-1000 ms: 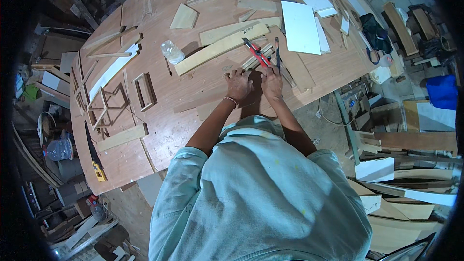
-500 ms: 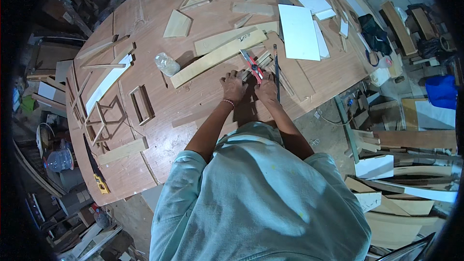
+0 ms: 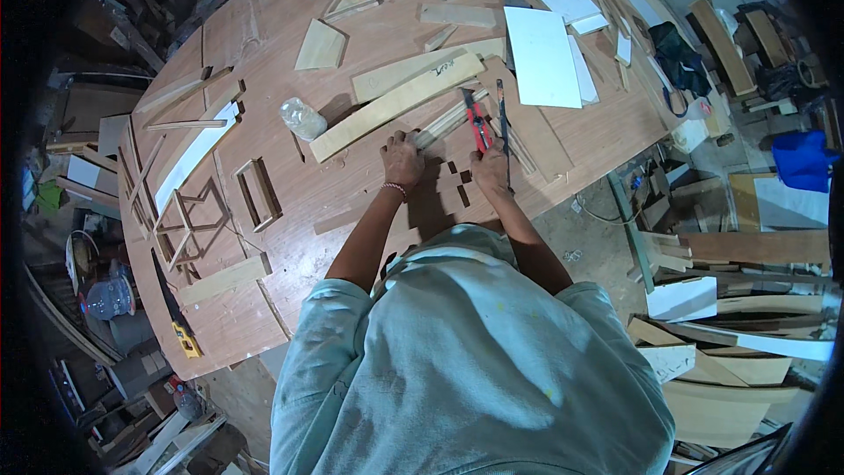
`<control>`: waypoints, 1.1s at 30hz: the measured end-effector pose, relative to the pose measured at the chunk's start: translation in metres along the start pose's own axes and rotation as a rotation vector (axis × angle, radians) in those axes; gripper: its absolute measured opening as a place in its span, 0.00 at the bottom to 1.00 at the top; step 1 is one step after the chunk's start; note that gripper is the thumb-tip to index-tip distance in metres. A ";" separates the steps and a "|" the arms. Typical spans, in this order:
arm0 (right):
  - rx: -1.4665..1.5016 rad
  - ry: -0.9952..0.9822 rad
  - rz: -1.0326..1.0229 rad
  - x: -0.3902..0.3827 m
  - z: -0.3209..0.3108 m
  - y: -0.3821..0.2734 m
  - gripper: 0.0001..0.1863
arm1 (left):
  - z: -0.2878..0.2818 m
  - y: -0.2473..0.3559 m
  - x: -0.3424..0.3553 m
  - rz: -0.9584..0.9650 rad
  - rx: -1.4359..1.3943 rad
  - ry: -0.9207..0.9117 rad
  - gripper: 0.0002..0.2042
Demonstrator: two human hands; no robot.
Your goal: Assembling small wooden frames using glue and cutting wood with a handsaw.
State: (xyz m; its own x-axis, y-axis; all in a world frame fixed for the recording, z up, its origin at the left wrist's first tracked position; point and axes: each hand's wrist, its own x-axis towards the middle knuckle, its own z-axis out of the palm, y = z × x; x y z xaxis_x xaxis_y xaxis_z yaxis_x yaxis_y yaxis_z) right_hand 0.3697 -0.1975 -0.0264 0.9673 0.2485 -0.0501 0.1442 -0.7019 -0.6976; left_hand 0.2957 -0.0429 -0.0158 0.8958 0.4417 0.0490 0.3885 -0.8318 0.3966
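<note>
My left hand (image 3: 402,160) is closed around the near end of a small bundle of thin wooden strips (image 3: 450,120), which slants up to the right over the table. In my right hand (image 3: 490,165) is a red utility knife (image 3: 477,121), pointing away from me beside the strips. A long, narrow dark tool (image 3: 503,114) lies just right of the knife, reaching down past the right hand. Several small dark wooden pieces (image 3: 465,178) are on the table between my hands. Beyond the strips rests a long pale board (image 3: 400,107) with pencil marks.
A clear plastic jar (image 3: 303,119) lies left of the board. White panels (image 3: 543,57) are at the far right, wooden frames (image 3: 257,194) at the left. A handsaw with a yellow handle (image 3: 185,340) lies near the left edge. Stacked timber (image 3: 747,251) stands off the table, right.
My hands have moved apart, the left one leftward with the strips. The knife has swung more upright and shifted right. Small dark pieces now show between the hands.
</note>
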 end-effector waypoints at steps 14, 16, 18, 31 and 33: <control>-0.553 -0.158 -0.045 0.004 -0.020 -0.025 0.29 | -0.007 -0.071 -0.019 -0.067 -0.228 0.078 0.16; -0.527 -0.225 -0.029 0.005 -0.019 -0.032 0.22 | -0.009 -0.071 -0.018 -0.086 -0.219 0.079 0.14; -0.384 -0.157 -0.200 0.007 -0.008 -0.034 0.16 | -0.008 -0.058 -0.015 -0.186 -0.281 0.103 0.11; -0.295 -0.171 -0.561 -0.007 0.026 -0.047 0.12 | -0.002 -0.045 -0.005 -0.078 -0.144 0.022 0.08; -0.312 -0.136 -0.508 -0.007 0.025 -0.046 0.13 | -0.003 -0.046 -0.005 -0.052 -0.143 -0.056 0.08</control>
State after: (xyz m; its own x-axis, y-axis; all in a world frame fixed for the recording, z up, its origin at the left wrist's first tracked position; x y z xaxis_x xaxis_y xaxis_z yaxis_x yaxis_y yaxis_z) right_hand 0.3512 -0.1503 -0.0122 0.7289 0.6723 0.1289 0.6550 -0.6302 -0.4169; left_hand 0.2730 -0.0060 -0.0316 0.8877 0.4598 -0.0250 0.4033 -0.7501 0.5241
